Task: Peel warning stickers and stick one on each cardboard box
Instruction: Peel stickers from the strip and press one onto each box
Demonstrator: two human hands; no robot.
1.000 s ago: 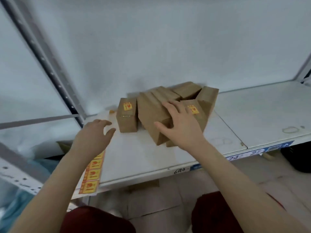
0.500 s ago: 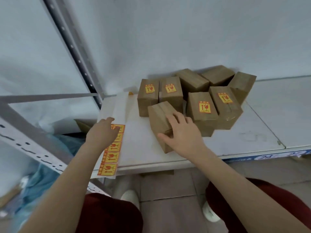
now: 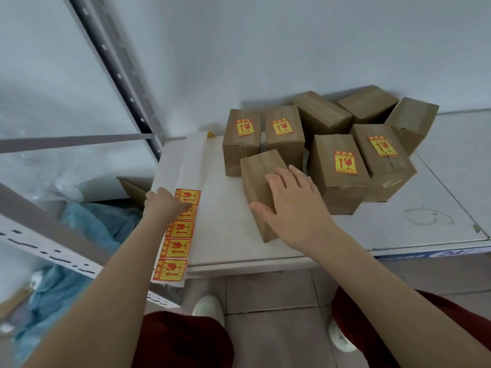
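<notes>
Now pressing the right hand [image 3: 289, 205] flat, fingers spread, atop the unlabelled cardboard box [image 3: 261, 187]; reaching the left hand [image 3: 164, 205], well apart at the box's 9 o'clock, onto the sticker strip [image 3: 176, 245], pinching or merely touching, impossible to tell.

Stickers [image 3: 344, 162] on four boxes [image 3: 342, 193] beyond right hand [image 3: 292, 205]: glass + arrow symbols, top text unreadable. Same on strip [image 3: 175, 248] at left hand [image 3: 163, 204]. Shelf-edge label [image 3: 451, 253] blurred.

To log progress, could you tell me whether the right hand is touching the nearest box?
Touching: the head view shows the right hand resting on the nearest box, thumb against its side.
</notes>
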